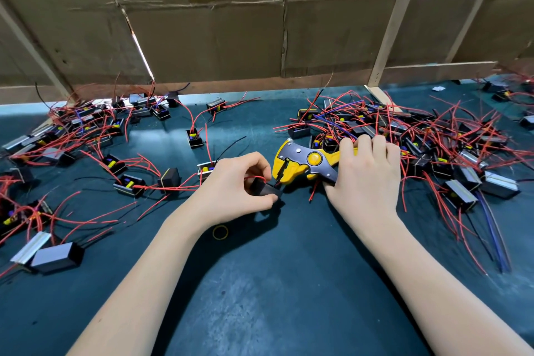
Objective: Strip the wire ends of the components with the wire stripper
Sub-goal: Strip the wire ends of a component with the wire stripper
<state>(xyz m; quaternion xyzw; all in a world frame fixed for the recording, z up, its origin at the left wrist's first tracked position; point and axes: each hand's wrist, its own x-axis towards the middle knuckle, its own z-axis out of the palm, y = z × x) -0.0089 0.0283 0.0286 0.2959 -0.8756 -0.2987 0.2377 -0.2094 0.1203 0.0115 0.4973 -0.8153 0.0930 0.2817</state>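
1. Dark teal bench mat, scuffed; creased cardboard panels as backdrop
2. Left hand: fingers curled, pinching a small black boxy component with a thin red lead
3. Right hand: wrapped round the handles of the wire stripper, yellow plastic over grey metal plates
4. Key relation: stripper's long axis runs left–right, its jaws just right of the component; whether a wire end sits between them cannot be told
5. Tangled heaps of like components, left and right; yellow rubber band near the left wrist
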